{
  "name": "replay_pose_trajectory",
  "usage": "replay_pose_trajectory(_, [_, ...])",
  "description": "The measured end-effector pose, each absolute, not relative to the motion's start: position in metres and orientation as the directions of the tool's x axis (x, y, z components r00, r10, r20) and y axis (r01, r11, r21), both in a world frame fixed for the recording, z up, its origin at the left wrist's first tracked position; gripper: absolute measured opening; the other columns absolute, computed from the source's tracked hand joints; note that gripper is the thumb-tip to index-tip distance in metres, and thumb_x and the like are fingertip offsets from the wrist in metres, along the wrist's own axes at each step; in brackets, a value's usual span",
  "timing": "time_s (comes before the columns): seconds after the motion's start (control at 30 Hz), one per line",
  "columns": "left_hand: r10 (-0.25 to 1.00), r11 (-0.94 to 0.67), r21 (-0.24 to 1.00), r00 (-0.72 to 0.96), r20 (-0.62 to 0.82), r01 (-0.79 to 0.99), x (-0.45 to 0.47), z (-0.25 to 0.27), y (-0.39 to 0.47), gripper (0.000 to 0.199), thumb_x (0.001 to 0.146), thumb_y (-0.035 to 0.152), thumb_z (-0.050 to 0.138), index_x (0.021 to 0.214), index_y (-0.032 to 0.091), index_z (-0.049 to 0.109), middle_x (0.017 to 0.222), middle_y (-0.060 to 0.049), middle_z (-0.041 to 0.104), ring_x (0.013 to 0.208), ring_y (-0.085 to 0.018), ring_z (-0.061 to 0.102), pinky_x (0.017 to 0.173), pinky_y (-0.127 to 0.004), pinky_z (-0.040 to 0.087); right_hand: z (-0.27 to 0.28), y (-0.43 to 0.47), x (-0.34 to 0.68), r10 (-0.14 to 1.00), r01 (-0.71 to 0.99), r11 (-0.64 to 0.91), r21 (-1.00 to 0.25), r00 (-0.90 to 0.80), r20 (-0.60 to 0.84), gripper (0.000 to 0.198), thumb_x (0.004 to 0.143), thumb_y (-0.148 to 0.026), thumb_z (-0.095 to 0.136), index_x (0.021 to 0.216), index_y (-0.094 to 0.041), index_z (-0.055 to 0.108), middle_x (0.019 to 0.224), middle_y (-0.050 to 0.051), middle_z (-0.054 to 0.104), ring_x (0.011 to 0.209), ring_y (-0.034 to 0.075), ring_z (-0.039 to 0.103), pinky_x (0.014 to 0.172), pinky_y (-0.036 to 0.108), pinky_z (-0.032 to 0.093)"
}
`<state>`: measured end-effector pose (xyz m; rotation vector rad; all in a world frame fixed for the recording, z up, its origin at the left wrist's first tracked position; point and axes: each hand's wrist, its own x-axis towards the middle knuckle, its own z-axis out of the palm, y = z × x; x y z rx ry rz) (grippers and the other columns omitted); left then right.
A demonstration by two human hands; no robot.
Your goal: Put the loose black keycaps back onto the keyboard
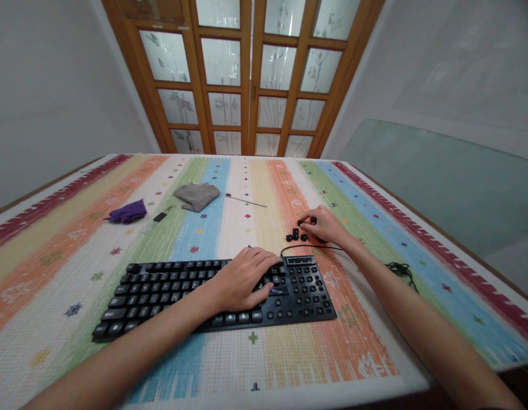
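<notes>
A black keyboard point(174, 285) lies across the striped tablecloth. Its right-hand section shows bare key sockets point(306, 290) where keycaps are off. My left hand point(242, 279) rests on the keys just left of that section, thumb apart from the fingers, with nothing visible in its grasp. Beyond the keyboard's top right corner, my right hand point(326, 224) pinches a small black keycap point(300, 222) between thumb and fingertips. Several loose black keycaps point(295, 234) sit close together on the cloth below those fingertips; part of the group is hidden by the hand.
A thin brush-like stick point(246, 200), a folded grey cloth point(196, 196), a purple cloth point(127, 212) and a small black object with a wire loop point(160, 217) lie farther back. The keyboard cable point(315, 246) runs right under my forearm to a coil point(400, 270).
</notes>
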<state>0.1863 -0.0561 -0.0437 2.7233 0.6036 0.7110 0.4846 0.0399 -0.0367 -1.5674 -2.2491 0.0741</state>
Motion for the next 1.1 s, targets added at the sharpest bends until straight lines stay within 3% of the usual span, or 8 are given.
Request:
replay_pose_trajectory(0.2, [0.445, -0.885, 0.339, 0.796, 0.411, 0.320, 0.186, -0.044, -0.056, 0.044, 0.092, 0.023, 0.054, 0.133, 0.017, 0.042, 0.129, -0.013, 0.059, 0.117, -0.028, 0.053, 0.099, -0.047, 0.046, -0.020, 0.026, 0.477, 0.904, 0.888, 0.357, -0.289, -0.251, 0.347, 0.012, 0.078, -0.024, 0.068, 0.084, -0.019, 0.078, 0.071, 0.005, 0.069, 0.074, 0.021, 0.058, 0.068, 0.032, 0.042])
replay_pose_trajectory(0.37, [0.445, -0.886, 0.333, 0.791, 0.420, 0.322, 0.186, -0.044, -0.056, 0.045, 0.091, 0.023, 0.054, 0.134, 0.018, 0.042, 0.128, -0.013, 0.059, 0.117, -0.028, 0.053, 0.099, -0.047, 0.047, -0.005, -0.018, 0.460, 0.808, 0.687, 0.579, -0.438, -0.412, 0.421, 0.011, 0.084, -0.030, 0.068, 0.088, -0.021, 0.073, 0.077, 0.003, 0.068, 0.071, 0.016, 0.058, 0.064, 0.028, 0.043])
replay_pose_trajectory(0.5, [0.436, -0.890, 0.336, 0.794, 0.424, 0.309, 0.186, -0.044, -0.057, 0.046, 0.091, 0.022, 0.054, 0.135, 0.017, 0.041, 0.128, -0.013, 0.059, 0.118, -0.028, 0.053, 0.099, -0.046, 0.046, -0.010, -0.055, 0.444, 0.749, 0.568, 0.662, -0.490, -0.529, 0.399, 0.010, 0.085, -0.027, 0.068, 0.093, -0.020, 0.068, 0.087, 0.004, 0.070, 0.081, 0.018, 0.060, 0.073, 0.032, 0.048])
replay_pose_trajectory(0.8, [0.433, -0.890, 0.342, 0.791, 0.433, 0.300, 0.186, -0.043, -0.057, 0.045, 0.090, 0.021, 0.054, 0.134, 0.019, 0.042, 0.126, -0.012, 0.060, 0.116, -0.027, 0.054, 0.099, -0.046, 0.046, -0.031, -0.076, 0.434, 0.668, 0.478, 0.733, -0.485, -0.641, 0.379, 0.005, 0.088, -0.020, 0.065, 0.093, -0.021, 0.067, 0.086, 0.003, 0.070, 0.083, 0.018, 0.064, 0.092, 0.044, 0.049])
replay_pose_trajectory(1.1, [0.437, -0.889, 0.336, 0.792, 0.427, 0.310, 0.186, -0.045, -0.056, 0.043, 0.091, 0.022, 0.054, 0.132, 0.018, 0.045, 0.126, -0.012, 0.060, 0.117, -0.027, 0.054, 0.099, -0.045, 0.046, -0.037, -0.079, 0.432, 0.668, 0.468, 0.737, -0.487, -0.616, 0.419, 0.007, 0.087, -0.020, 0.067, 0.093, -0.021, 0.068, 0.086, 0.004, 0.070, 0.085, 0.020, 0.062, 0.087, 0.043, 0.050])
